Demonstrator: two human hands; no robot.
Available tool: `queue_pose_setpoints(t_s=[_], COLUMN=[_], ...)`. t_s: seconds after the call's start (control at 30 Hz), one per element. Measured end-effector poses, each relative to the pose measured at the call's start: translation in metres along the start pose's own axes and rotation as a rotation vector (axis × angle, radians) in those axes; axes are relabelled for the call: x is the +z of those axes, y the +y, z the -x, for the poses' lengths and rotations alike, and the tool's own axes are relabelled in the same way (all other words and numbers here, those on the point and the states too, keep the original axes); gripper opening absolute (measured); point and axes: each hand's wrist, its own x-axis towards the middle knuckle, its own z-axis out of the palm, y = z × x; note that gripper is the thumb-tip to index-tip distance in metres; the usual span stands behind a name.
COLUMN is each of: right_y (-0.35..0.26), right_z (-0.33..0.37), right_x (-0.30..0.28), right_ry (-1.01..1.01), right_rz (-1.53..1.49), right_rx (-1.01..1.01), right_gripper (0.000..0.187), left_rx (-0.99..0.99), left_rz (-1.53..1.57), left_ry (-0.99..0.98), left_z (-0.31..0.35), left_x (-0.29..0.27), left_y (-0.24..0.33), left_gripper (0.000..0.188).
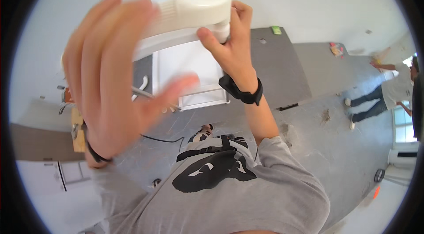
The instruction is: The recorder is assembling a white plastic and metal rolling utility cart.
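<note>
White cabinet [39, 176] at far L, low; wooden board [78, 134] just R of it, higher up. Next, L hand [110, 88], big & blurred near the cam: fingers bent, thumb spread well apart from them, fingertips overlapping L end of cream plastic curved part [198, 8]; can't tell if they touch or grip it. Metal rod [143, 93] shows beside L palm, partly hidden by thumb; can't tell if held. Curved part is up top, btwn both hands, in front of white plastic tray [185, 66] on grey table [278, 66]. R hand [234, 57], w/ black wristband [252, 97], grasps R end of the curved part, thumb on near side, fingers wrapped behind. Farther R: green packet [276, 30] near table's back edge, then red packet [336, 50] on second grey tabletop [318, 70]. Far R, person [394, 90] in grey tee & jeans, standing.
</note>
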Motion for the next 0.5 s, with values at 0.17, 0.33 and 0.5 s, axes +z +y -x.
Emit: queue_pose_setpoints(t_s=[0.17, 0.33, 0.5], right_y=[-0.016, -0.008, -0.007], right_z=[0.002, 0.011, 0.011], right_x=[0.001, 0.011, 0.014], right_ry=[-0.129, -0.141, 0.0], right_rz=[-0.644, -0.715, -0.532], right_rx=[0.485, 0.449, 0.384], right_gripper=[0.047, 0.052, 0.051], left_rx=[-0.184, -0.089, -0.183], left_rz=[-0.067, -0.051, -0.223], left_ry=[-0.367, -0.4, -0.381], left_z=[0.022, 0.015, 0.009], left_x=[-0.002, -0.004, -0.012], left_y=[-0.089, -0.091, -0.058], left_gripper=[0.051, 0.047, 0.048])
